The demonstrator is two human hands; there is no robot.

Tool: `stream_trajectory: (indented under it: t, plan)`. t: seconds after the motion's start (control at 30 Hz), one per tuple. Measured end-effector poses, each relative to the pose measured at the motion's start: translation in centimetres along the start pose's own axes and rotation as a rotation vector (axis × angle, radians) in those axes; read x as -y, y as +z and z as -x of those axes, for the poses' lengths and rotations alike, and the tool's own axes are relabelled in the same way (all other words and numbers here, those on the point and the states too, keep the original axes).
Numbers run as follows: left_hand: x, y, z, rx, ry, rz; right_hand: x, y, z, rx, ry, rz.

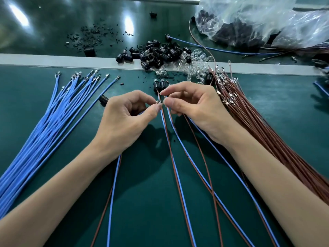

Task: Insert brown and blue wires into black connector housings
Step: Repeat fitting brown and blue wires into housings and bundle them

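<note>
Both hands meet mid-desk on the wire ends [159, 102], which are tipped with small metal terminals. The left hand [124, 114] holds them in a narrow thumb-and-forefinger grip, and the right hand [192, 107] pinches them just as narrowly from the other side. Just beyond the fingertips lie two black housings [160, 84], already wired. Brown and blue wire pairs [178, 175] run back between the forearms across otherwise open green desk [142, 202]. A fanned blue wire bundle [44, 125] lies to the left and a brown wire bundle [258, 125] close on the right. Behind, a pale strip [71, 61] crosses the desk, and a pile of black housings [160, 52] with clear parts [192, 66] straddles it. A plastic bag [267, 20] sits at the far right edge.
</note>
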State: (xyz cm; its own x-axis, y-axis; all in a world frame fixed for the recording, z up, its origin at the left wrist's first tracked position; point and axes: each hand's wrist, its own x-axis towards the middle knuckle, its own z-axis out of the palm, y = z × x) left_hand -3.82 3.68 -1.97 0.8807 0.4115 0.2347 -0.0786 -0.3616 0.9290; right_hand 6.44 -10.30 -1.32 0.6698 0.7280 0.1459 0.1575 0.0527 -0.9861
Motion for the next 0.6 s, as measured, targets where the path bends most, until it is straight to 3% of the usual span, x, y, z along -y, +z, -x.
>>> stream_trajectory:
  t: [0.37,0.6]
  plan:
    - [-0.14,-0.02,-0.26,-0.044,-0.05,0.077,-0.28,0.35,0.32,-0.074,-0.121,0.196]
    - [-0.27,0.16,0.06,0.024,-0.02,-0.006,-0.42,0.4,0.28,-0.12,-0.144,0.255]
